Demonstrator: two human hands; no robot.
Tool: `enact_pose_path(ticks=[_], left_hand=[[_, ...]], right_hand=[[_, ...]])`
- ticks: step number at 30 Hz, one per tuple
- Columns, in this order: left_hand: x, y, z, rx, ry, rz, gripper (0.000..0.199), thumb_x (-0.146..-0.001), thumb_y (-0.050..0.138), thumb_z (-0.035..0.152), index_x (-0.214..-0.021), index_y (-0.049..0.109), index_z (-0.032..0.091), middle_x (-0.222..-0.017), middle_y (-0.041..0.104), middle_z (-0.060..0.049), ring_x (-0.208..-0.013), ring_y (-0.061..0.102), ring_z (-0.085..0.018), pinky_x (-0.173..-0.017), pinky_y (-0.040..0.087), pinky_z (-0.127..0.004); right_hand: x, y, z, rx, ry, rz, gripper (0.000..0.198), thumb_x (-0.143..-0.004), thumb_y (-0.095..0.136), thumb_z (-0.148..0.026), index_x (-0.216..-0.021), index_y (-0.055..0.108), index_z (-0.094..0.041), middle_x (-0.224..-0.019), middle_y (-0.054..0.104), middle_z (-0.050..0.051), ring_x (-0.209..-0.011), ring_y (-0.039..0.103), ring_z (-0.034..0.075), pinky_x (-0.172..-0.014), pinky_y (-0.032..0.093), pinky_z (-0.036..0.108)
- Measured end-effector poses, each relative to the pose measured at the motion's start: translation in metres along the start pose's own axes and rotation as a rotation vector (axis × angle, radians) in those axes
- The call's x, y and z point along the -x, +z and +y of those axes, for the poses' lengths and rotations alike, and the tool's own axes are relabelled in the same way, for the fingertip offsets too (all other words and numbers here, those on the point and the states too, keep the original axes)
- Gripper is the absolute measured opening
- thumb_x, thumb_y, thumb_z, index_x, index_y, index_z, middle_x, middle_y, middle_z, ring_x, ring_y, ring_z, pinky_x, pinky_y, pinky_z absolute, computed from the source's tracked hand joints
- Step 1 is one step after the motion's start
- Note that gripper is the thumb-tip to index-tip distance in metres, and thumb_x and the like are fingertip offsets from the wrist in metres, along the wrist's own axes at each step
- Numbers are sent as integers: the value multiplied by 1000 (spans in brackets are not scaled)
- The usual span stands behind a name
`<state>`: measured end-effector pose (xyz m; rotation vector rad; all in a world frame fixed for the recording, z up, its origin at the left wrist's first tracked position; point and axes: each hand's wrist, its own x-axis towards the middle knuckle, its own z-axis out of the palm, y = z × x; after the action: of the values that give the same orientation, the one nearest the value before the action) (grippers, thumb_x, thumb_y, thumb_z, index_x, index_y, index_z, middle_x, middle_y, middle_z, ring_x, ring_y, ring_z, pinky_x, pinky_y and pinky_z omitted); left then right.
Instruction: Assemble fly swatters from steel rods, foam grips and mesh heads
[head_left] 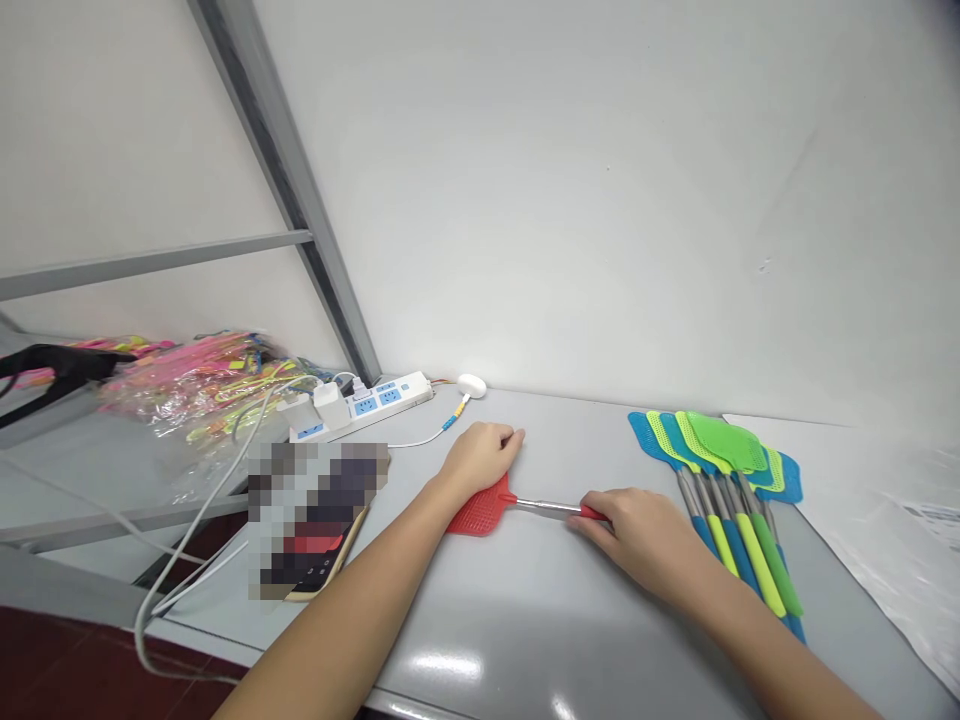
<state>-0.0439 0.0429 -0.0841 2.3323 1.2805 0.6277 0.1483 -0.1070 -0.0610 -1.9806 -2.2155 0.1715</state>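
A red fly swatter (480, 512) with a thin metal telescopic rod lies across the middle of the grey table, its perforated head toward the left. Curled over the far edge of that head is my left hand (480, 455), fingers closed; its wrist covers part of the head and the fingertips' hold is partly hidden. My right hand (637, 530) is wrapped round the red handle (592, 513), most of which the palm hides. Right of this hand lies a fanned row of several blue, yellow-green and green fly swatters (724, 445), heads toward the wall, handles toward me.
A phone (322, 530), partly pixelated, lies left of my left forearm. Behind it sits a white power strip (390, 395) with plugs and cables, near a small white device (472, 385). Plastic-wrapped colourful items (217, 380) are piled beyond the metal frame (319, 230). White sheeting (885, 520) covers the right side.
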Motion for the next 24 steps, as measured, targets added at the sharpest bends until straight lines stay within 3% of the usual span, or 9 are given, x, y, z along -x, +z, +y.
enact_pose_path(ticks=[7,14,17,24], left_hand=[[0,-1,1,-36,-10,24,47,-91,39,50,-55,48,21,-50,46,0,-49,39,-15,-53,20,-30],[-1,-5,1,-59,-10,64,48,-92,37,50,-56,50,21,-52,48,0,-51,40,-16,-53,20,-30],[0,-5,2,-68,-2,77,48,-92,37,49,-55,50,21,-52,50,0,-51,41,-16,-54,21,-30],[2,2,7,-81,18,89,45,-92,40,47,-58,54,21,-54,53,-2,-52,43,-17,-54,20,-30]], right_hand=[[2,3,-2,78,-33,40,37,-98,42,-44,-78,63,-23,-70,66,2,-61,61,19,-52,24,30],[5,9,-13,319,-156,212,27,-99,43,-33,-114,63,-22,-79,64,6,-72,61,22,-61,29,34],[6,12,-18,323,-151,194,25,-100,40,-25,-107,64,-22,-81,63,6,-71,60,22,-63,29,34],[3,19,-23,126,-68,41,31,-101,35,-28,-85,60,-21,-81,64,4,-71,62,20,-58,30,31]])
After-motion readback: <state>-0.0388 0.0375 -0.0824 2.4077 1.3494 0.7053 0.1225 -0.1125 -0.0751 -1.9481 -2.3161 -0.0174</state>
